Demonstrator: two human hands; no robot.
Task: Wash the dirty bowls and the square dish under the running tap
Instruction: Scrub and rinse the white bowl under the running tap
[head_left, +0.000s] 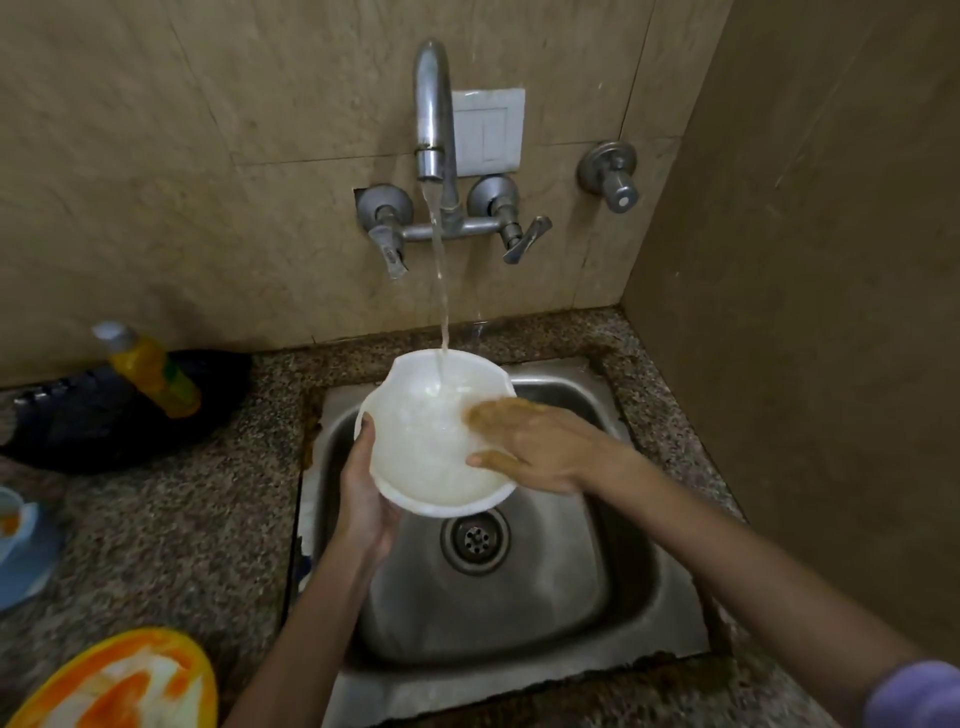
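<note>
A white bowl (423, 447) is held over the steel sink (519, 597), tilted toward me, with water pooling in it. The wall tap (434, 109) runs, and its stream falls into the bowl's far side. My left hand (363, 493) grips the bowl from below at its left rim, thumb on the edge. My right hand (530, 447) lies flat inside the bowl on its right side, fingers spread against the wet surface. A yellow-rimmed dish with orange smears (124, 686) sits on the counter at the bottom left.
A yellow soap bottle (150, 369) stands on a black pan (104, 415) left of the sink. A blue-and-white dish (21, 535) lies at the left edge. A brown wall (805, 312) closes in on the right. The drain (475, 538) is uncovered.
</note>
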